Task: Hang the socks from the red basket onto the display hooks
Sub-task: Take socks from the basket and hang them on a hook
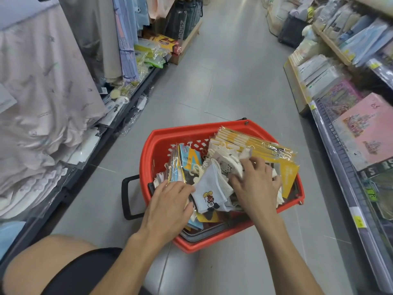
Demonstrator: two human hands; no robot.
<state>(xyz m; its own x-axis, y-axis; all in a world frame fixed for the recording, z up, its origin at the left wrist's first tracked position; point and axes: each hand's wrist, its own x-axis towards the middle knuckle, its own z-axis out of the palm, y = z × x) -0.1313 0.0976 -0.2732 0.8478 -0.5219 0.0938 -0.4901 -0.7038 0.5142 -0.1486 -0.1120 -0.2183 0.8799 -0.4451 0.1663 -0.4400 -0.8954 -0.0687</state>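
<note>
Place: a shop aisle with a grey floor [229,67]; the person sits low, one bare knee [49,258] at 7 o'clock.
Basket: the red basket [163,137] stands on the floor just below the middle of the view, its black handle [127,196] sticking out toward 9 o'clock.
Socks: white socks [209,188] on small pale hangers lie piled in the middle of the basket; the top one has a cartoon mouse on it.
Packets: yellow flat packets [265,145] lean at the basket's 2 o'clock side; blue and yellow packets [188,160] stand at its 10 o'clock side.
Left grip: the left hand [170,201] lies palm down, fingers loosely spread, touching the sock pile's 8 o'clock edge; it holds nothing firmly.
Right grip: the right hand [257,179] presses down on the socks at 3 o'clock, fingers curled into them; whether it has closed on one, cannot tell.
Sides: folded cloth [42,86] hangs at 9 o'clock; shelves [331,47] of packed goods run along 3 o'clock.
</note>
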